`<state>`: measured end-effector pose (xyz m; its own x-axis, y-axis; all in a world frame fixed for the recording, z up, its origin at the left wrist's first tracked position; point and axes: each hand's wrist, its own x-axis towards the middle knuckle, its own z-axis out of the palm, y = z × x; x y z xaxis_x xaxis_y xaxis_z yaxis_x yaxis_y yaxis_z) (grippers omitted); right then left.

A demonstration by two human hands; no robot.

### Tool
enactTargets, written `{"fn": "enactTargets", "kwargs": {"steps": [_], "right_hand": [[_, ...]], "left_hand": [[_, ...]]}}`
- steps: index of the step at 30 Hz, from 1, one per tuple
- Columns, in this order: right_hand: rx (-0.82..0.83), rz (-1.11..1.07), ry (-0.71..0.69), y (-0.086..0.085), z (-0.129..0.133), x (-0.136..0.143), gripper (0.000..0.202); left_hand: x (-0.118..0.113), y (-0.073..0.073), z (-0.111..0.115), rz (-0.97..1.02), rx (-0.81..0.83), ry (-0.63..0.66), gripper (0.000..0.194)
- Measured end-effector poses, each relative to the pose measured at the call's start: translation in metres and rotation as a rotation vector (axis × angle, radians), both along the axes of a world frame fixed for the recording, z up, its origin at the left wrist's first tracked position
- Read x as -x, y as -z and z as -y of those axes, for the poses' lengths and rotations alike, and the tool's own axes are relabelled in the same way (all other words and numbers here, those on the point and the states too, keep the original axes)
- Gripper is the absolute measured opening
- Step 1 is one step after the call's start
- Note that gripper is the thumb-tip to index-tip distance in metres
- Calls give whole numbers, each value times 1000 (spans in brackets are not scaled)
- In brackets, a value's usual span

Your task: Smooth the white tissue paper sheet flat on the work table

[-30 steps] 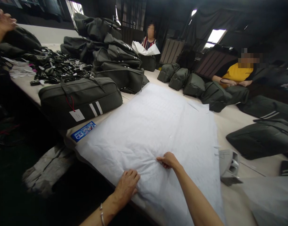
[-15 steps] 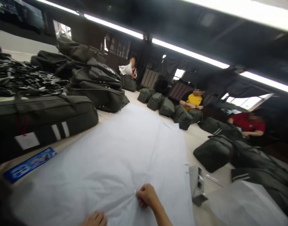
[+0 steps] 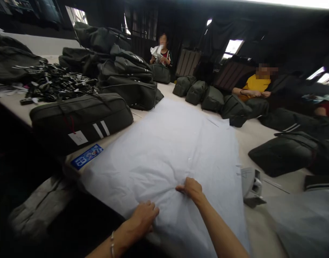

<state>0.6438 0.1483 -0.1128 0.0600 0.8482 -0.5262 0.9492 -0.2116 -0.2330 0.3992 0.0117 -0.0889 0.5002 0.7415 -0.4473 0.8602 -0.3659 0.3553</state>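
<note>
The person's right hand (image 3: 190, 189) pinches the top sheet of a stack of white tissue paper (image 3: 170, 150), fingers closed on a small gathered fold from which creases fan out. The left hand (image 3: 144, 216) lies flat on the same sheet near the table's front edge, fingers spread and pressing down rather than gripping. The stack covers the middle of the long table (image 3: 261, 132), just in front of the person.

Judged from how things lie, the sheet is only gathered at 1 point; it has not been lifted clear of the stack, and most of it lies flat. Separating it looks barely begun.

To the left of the paper sits a dark green bag (image 3: 81, 116) with 2 white stripes and a hang tag, closed and lying on its side, with a blue card (image 3: 87, 156) on the table edge between bag and paper. More bags are heaped behind it (image 3: 127, 75), beside a pile of black straps (image 3: 54, 80). A grey tape dispenser (image 3: 252, 184) stands just right of the paper. Across the table, a person in a yellow top (image 3: 254, 87) sits among further bags.
</note>
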Motion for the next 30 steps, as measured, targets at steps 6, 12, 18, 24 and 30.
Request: {"fn": "enactTargets", "kwargs": {"steps": [6, 12, 18, 24, 30], "right_hand": [[-188, 21, 78, -27, 3, -37, 65], [-620, -76, -295, 9, 26, 11, 67], [-628, -153, -421, 70, 53, 45, 71], [-519, -495, -108, 51, 27, 14, 71], [-697, -432, 0, 15, -25, 24, 72]], "left_hand": [[3, 20, 12, 111, -25, 57, 33], [-2, 28, 9, 218, -93, 95, 76], [-1, 52, 12, 195, 31, 137, 97], [1, 41, 13, 193, -7, 130, 96], [6, 77, 10, 143, -519, 197, 80]]}}
